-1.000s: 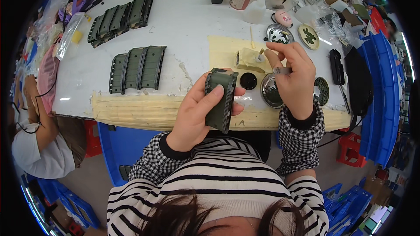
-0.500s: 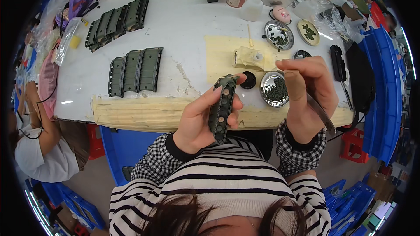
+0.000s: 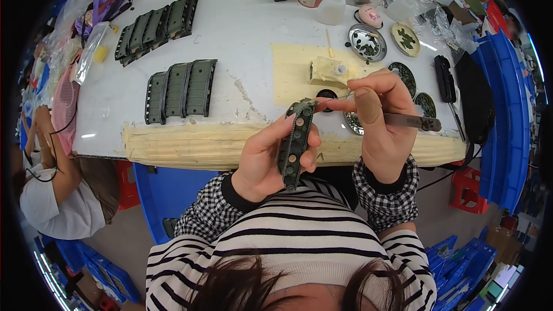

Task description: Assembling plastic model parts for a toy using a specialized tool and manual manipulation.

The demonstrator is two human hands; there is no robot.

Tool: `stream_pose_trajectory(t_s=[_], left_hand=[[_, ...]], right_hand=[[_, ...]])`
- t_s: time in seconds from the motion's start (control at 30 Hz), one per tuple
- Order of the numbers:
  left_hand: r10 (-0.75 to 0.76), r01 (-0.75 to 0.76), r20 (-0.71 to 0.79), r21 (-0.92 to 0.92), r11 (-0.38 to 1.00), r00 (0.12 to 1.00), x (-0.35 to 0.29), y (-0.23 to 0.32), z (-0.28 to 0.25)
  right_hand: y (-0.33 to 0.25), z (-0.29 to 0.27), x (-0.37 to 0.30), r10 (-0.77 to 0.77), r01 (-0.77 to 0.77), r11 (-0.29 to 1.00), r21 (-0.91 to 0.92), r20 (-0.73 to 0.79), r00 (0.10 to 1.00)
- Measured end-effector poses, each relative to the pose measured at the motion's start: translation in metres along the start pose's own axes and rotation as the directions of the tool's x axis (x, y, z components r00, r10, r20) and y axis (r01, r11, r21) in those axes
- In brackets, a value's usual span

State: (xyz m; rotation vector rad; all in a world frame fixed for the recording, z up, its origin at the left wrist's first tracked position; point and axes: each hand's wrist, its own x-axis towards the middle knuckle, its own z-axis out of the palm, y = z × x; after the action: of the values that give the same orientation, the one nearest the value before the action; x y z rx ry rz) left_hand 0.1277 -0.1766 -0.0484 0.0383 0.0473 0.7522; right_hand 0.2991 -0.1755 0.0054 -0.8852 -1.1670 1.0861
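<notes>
My left hand (image 3: 262, 152) is closed around a long dark-green model piece (image 3: 295, 145), which looks like a toy tank's hull side with round wheels along it. The piece is tilted nearly upright, its far end by my left fingertip. Between the thumb and fingers of my right hand (image 3: 383, 118) is a pair of metal tweezers (image 3: 413, 121). Their thin points reach left to the far end of the model piece; whether they pinch a small part is too fine to tell. Under my right hand, a silver dish (image 3: 352, 124) of tiny green parts is mostly hidden.
Two groups of green hull pieces (image 3: 182, 92) lie at the left of the white table. A taped block with a small pot (image 3: 328, 72), a black round lid (image 3: 327, 97) and several dishes of small parts (image 3: 367, 42) stand beyond my right hand. A person (image 3: 66, 196) sits at left.
My right hand has moved left toward the model piece, and the tweezers have swung from pointing down to lying nearly level, points at the piece. My left hand has barely shifted.
</notes>
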Motion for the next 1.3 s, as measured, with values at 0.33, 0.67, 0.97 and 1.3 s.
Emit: stream_pose_trajectory(t_s=[0.33,0.67,0.97,1.3], left_hand=[[-0.004,0.004,-0.021,0.018,1.0,1.0,-0.001,0.0,-0.001],[0.258,-0.069,-0.191,0.664,0.745,0.947,-0.002,0.007,0.019],[0.443,-0.144,0.259,0.95,-0.276,0.858,-0.005,0.017,0.019],[0.375,-0.055,0.4,0.742,-0.668,0.836,-0.001,0.009,0.02]], right_hand=[[0.001,0.001,0.0,-0.002,0.002,1.0,-0.011,-0.005,1.0],[0.02,-0.031,0.019,-0.302,0.139,0.717,-0.683,-0.124,0.945],[0.009,-0.024,0.02,-0.45,0.243,0.596,-0.765,-0.069,0.89],[0.007,-0.001,0.002,-0.067,0.083,0.978,-0.193,0.091,0.994]])
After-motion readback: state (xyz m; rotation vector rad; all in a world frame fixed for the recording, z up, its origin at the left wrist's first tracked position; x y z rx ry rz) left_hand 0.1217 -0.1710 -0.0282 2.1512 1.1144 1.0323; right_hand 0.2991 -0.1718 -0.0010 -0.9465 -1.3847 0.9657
